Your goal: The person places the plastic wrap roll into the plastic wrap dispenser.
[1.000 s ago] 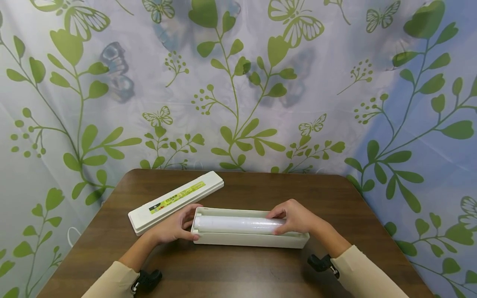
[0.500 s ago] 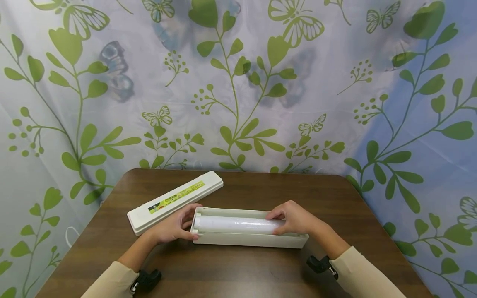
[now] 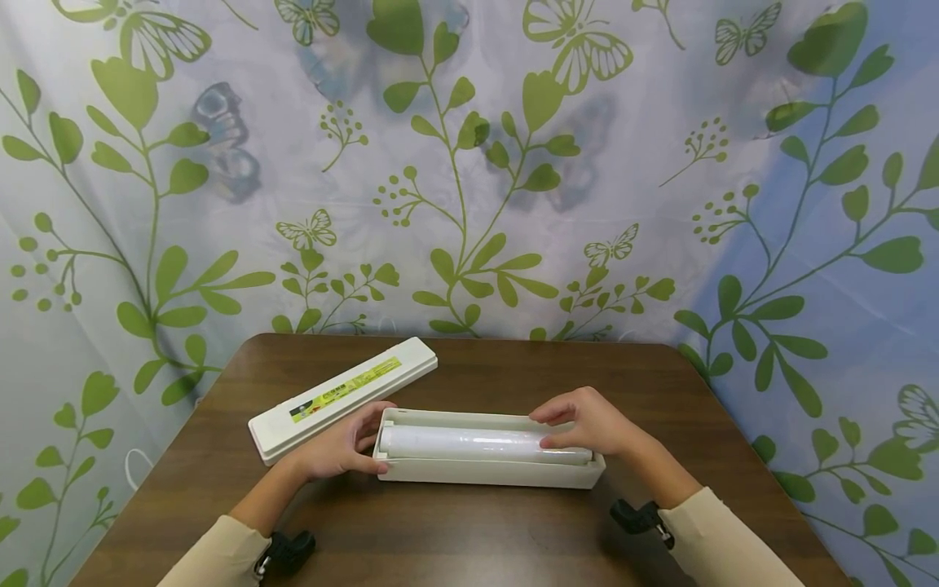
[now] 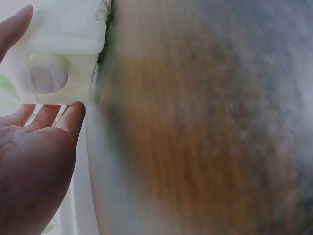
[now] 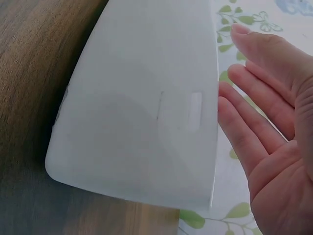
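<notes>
A long white box (image 3: pixel 491 473) lies lengthwise on the table, with a white plastic-wrapped roll (image 3: pixel 469 443) inside it. My left hand (image 3: pixel 337 447) grips the box's left end, thumb at the front and fingers behind; the left wrist view shows this hand (image 4: pixel 36 161) at the end with a round opening. Over the box's right end is my right hand (image 3: pixel 594 422), thumb and fingers apart, above the roll's right part. In the right wrist view the hand (image 5: pixel 274 112) has spread, relaxed fingers beside the box's long wall (image 5: pixel 137 98).
Behind my left hand, a white lid (image 3: pixel 345 398) with a yellow-green label lies slanted on the brown wooden table (image 3: pixel 469 538). A curtain (image 3: pixel 469 163) with leaves and butterflies hangs behind the table. A thin white cable loops beyond the table's left edge.
My right hand has let go of the roll and risen slightly to the right, uncovering the roll's right end. The left hand has kept its grip on the box.
</notes>
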A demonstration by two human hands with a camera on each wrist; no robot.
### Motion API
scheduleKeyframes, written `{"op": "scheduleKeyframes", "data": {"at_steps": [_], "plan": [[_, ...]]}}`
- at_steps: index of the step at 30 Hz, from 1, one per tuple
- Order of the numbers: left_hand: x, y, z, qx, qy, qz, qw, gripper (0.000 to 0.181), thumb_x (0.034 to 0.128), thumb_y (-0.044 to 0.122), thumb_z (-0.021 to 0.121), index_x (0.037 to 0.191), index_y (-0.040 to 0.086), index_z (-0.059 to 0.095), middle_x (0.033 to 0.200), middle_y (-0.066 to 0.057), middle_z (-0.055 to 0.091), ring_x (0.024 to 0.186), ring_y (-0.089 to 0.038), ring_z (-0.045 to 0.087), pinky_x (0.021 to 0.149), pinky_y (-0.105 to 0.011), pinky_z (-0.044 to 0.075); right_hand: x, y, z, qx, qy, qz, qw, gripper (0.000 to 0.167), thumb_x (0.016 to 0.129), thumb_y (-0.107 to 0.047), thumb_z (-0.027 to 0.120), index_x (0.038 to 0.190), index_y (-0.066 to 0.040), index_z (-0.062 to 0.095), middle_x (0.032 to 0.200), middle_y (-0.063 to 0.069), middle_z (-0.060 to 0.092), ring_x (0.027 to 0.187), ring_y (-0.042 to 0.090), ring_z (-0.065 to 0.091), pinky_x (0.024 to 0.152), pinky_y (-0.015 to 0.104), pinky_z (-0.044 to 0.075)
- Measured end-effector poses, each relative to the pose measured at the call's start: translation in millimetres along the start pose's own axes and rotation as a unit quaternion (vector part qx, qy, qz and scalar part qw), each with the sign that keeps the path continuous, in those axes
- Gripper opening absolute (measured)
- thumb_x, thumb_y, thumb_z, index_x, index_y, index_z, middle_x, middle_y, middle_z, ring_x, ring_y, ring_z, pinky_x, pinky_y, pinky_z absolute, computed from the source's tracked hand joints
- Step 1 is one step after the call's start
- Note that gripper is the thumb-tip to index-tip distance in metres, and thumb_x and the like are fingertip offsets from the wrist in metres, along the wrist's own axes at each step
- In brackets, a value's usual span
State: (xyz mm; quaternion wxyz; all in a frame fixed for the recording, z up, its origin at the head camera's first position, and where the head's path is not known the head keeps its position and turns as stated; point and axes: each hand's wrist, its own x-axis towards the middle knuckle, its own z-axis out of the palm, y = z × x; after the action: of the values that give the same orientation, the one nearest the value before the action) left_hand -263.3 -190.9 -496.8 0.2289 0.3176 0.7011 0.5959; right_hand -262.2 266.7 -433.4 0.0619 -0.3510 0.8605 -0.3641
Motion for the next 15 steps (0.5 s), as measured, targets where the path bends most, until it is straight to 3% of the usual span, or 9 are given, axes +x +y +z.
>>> {"op": "scheduleKeyframes", "data": {"at_steps": [10,15], "plan": [[0.4,-1.5,-0.4,0.002,0.002,0.002,1.0,0.09,0.0847,0.002,0.081,0.154,0.0,0.024,0.152,-0.027,0.038,0.138,-0.023,0.047,0.104,-0.023,0.05,-8.3,2.1,-4.8,0.015,0.028,0.018,0.9993,0.041,0.085,-0.03,0.085,0.117,-0.006,0.076,0.116,0.009,0.077,0.105,0.027,0.075,0.09,0.033,0.061],[0.8,-3.3,-1.0,0.001,0.001,0.005,1.0,0.089,0.0846,0.002,0.081,0.154,0.0,0.024,0.152,-0.026,0.039,0.136,-0.021,0.049,0.103,-0.024,0.051,-13.5,6.8,-7.1,0.018,0.053,0.019,0.9983,0.039,0.085,-0.032,0.085,0.117,-0.011,0.077,0.115,0.011,0.077,0.104,0.028,0.075,0.088,0.031,0.061]]}}
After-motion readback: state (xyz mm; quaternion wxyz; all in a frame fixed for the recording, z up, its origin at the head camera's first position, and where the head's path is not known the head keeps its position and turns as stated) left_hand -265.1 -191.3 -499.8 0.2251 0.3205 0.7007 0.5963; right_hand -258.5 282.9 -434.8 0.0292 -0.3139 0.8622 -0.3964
